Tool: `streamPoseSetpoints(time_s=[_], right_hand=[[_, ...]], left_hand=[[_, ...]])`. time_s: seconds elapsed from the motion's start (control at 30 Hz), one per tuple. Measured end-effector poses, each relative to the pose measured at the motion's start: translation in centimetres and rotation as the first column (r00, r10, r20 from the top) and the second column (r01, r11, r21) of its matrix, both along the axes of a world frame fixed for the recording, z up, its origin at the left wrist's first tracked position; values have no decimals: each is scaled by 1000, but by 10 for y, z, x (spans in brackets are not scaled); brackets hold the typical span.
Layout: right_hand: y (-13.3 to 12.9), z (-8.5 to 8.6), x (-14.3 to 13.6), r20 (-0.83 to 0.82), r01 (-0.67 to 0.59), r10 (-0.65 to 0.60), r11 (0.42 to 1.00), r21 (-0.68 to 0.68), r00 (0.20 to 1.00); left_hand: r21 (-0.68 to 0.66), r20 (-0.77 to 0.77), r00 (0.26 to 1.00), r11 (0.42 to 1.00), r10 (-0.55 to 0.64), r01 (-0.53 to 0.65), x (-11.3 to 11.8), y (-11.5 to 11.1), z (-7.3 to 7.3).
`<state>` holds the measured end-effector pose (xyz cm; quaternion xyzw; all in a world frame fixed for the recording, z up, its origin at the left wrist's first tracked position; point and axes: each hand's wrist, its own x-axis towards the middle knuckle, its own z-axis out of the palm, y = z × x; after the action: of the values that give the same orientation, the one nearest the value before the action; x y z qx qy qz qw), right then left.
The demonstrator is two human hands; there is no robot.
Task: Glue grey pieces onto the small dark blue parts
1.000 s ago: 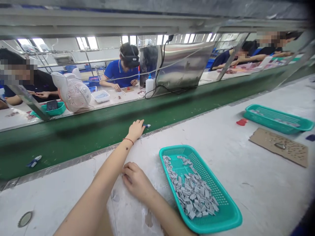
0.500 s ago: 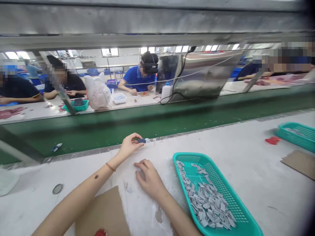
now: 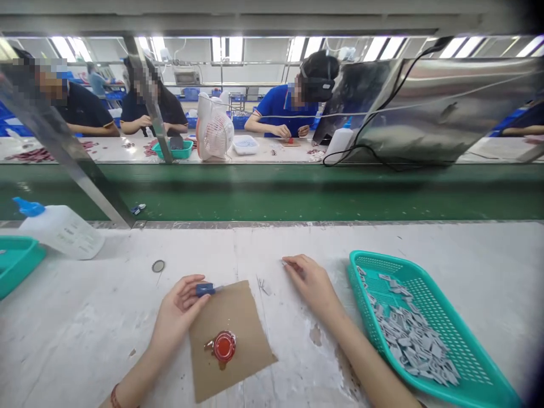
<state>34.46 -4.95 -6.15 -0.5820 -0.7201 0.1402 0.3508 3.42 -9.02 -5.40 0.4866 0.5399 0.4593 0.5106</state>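
My left hand (image 3: 181, 306) holds a small dark blue object (image 3: 204, 289) between thumb and fingers, over the top left of a brown cardboard piece (image 3: 238, 311). On that cardboard lies a round red cap (image 3: 224, 345) in a wet reddish-brown smear. My right hand (image 3: 308, 280) is right of the cardboard, thumb and forefinger pinched at a tiny light piece too small to name. Between the hands, small clear bits (image 3: 265, 287) lie on the white table (image 3: 255, 243). The green basket (image 3: 359, 300), right of my right hand, contains many small grey pieces (image 3: 419, 340).
A white bottle with blue nozzle (image 3: 70, 229) and another green basket (image 3: 21, 263) stand at the left. A round metal disc (image 3: 158, 266) lies near my left hand. Beyond the green strip (image 3: 276, 198), people sit at another table. A slanted metal post (image 3: 80, 153) rises at the left.
The view has turned left. My left hand has drawn back from the table's far edge to the cardboard with the blue object. My right hand has moved forward and its fingertips have closed.
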Motion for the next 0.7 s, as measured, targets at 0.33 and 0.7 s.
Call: streamPoseSetpoints(time_s=[0.33,0.7], right_hand=[[-5,12,-15,38,6,-5,1000,-14,999],[-8,16,-11,52,10,-4,994,-108,999]], left_hand=[[2,-87,989,993,-120,121,0,-13,-4],[2,-79,987,990,-141,141,-1,-15,-7]])
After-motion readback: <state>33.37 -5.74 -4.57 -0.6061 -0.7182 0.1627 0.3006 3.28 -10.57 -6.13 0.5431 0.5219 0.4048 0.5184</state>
